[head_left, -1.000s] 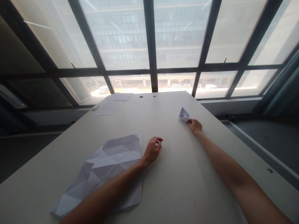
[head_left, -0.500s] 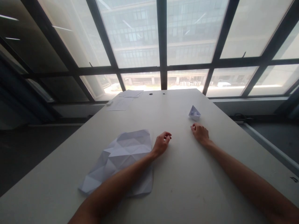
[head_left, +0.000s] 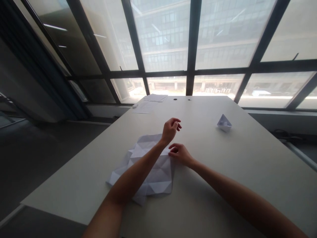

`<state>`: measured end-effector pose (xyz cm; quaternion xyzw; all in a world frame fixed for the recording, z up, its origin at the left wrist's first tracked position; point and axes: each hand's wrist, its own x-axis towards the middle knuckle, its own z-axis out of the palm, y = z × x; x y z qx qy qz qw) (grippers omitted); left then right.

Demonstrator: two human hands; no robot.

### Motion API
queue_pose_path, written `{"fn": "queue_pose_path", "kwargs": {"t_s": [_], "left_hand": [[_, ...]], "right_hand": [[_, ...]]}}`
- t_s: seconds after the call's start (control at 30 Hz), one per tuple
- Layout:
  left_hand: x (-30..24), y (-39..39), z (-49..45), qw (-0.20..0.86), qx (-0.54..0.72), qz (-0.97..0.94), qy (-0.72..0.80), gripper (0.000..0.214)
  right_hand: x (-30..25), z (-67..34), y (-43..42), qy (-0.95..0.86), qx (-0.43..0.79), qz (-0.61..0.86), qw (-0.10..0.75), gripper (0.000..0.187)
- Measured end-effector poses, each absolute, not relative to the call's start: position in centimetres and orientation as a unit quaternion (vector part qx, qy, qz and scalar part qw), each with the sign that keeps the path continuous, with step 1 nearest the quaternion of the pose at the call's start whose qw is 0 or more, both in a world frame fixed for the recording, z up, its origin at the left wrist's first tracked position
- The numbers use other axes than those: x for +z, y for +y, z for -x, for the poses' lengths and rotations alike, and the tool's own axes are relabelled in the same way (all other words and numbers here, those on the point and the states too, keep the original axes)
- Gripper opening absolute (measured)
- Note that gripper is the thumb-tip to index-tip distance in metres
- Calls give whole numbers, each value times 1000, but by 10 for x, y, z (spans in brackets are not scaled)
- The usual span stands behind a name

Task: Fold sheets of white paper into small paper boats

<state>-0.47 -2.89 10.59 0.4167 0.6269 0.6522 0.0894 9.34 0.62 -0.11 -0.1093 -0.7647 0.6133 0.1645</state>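
A creased white sheet of paper (head_left: 158, 168) lies on the table in front of me, its surface full of fold lines and raised ridges. My right hand (head_left: 182, 154) is at its upper right edge, thumb and fingers closing on the paper there. Above the sheet's far edge hovers my left hand (head_left: 170, 130), fingers loosely curled and apart, holding nothing. The left forearm crosses over the paper and hides part of it. Off to the right stands a folded paper boat (head_left: 224, 123), with neither hand touching it.
The white table (head_left: 210, 198) runs toward tall dark-framed windows (head_left: 194, 43). Several flat paper sheets (head_left: 155, 98) lie at its far left end, with a small white object (head_left: 135, 106) beside them. A dark curtain (head_left: 49, 66) hangs at the left.
My right hand has left the paper boat and come left to the creased sheet's edge. My left hand has lifted away from the table. The view has turned left.
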Motion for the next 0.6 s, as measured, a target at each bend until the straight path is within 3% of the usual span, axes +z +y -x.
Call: {"fn": "queue_pose_path", "kwargs": {"t_s": [0.17, 0.37, 0.47, 0.6], "left_hand": [[104, -30, 16, 94, 634, -428, 637, 20], [71, -29, 18, 89, 449, -567, 684, 22], [40, -28, 13, 53, 350, -625, 696, 38], [8, -21, 7, 52, 261, -660, 703, 63]], "right_hand": [[5, -101, 1, -760, 596, 150, 211, 12], [-6, -138, 63, -769, 496, 235, 327, 23], [-14, -176, 119, -766, 438, 287, 373, 27], [-23, -217, 170, -780, 399, 314, 366, 31]]}}
